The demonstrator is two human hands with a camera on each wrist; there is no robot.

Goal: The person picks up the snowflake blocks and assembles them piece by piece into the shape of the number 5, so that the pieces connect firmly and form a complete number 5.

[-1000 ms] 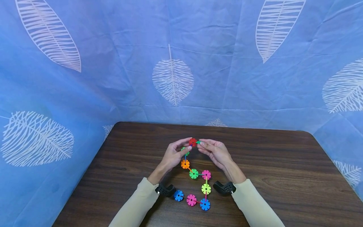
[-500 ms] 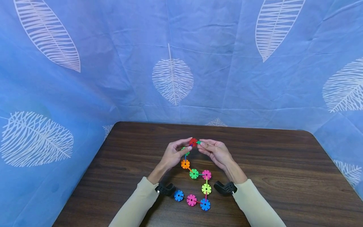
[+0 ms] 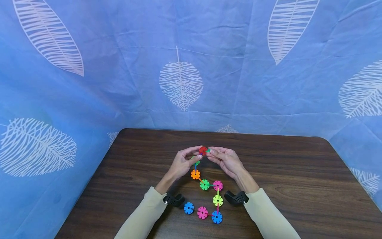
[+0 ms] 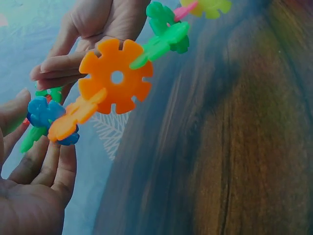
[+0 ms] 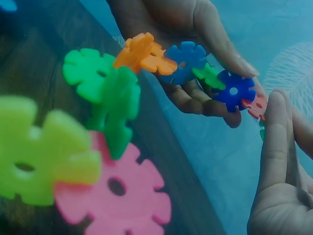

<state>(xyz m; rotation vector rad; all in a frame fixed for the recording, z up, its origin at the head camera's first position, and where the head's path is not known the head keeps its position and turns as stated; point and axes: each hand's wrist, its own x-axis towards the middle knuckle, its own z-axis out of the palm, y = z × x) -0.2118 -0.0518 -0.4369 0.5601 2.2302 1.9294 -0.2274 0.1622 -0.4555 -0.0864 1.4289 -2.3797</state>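
Both hands hold up the top of a long chain of colourful slotted plastic discs. My left hand point(image 3: 181, 164) grips it near a red disc point(image 3: 203, 150), its thumb and fingers around the neighbouring blue discs point(image 5: 234, 98). From the right, my right hand point(image 3: 229, 163) pinches a small green disc point(image 3: 208, 150) standing edge-on against the red one. Below my left hand the chain runs through an orange disc point(image 3: 195, 174), a green one, a pink disc point(image 3: 218, 185) and a yellow disc point(image 3: 218, 200). My fingers hide most of the pinched green disc.
A blue disc point(image 3: 217, 217), a pink disc point(image 3: 202, 212) and another blue disc point(image 3: 189, 208) show nearest my body. Beneath is a dark wood table point(image 3: 283, 179). Behind it hangs a blue cloth point(image 3: 226, 83) with white leaf prints. Each wrist wears a black strap point(image 3: 174, 200).
My right hand has shifted very slightly left, bringing the green disc closer to the red one. The chain's lower discs have moved a little towards my body.
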